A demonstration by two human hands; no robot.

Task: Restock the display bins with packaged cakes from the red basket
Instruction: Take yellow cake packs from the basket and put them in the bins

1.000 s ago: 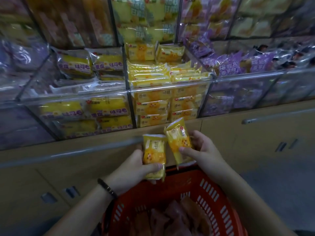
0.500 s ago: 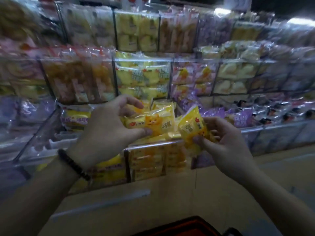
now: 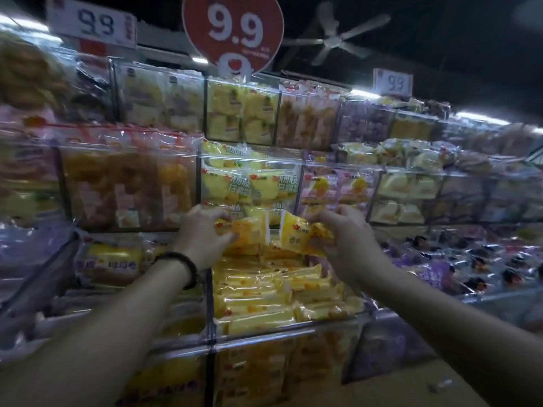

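My left hand (image 3: 202,236) grips a yellow packaged cake (image 3: 249,232) over the back of a clear display bin (image 3: 282,333) that is stacked with matching yellow cakes (image 3: 273,292). My right hand (image 3: 349,239) pinches a second yellow packaged cake (image 3: 296,233) just to the right of the first, also above the bin's rear. The two packs almost touch. The red basket is out of view.
Clear bins of other packaged cakes surround the yellow one: a bin with yellow-and-purple packs (image 3: 111,259) to the left, purple packs (image 3: 435,271) to the right, more tiers (image 3: 249,183) above. A round red price sign (image 3: 233,30) hangs overhead. A tan cabinet front (image 3: 396,386) runs below.
Both hands have risen from above the red basket and reached forward, carrying the two yellow cakes over the yellow bin. The view has tilted up and the basket has dropped out of sight.
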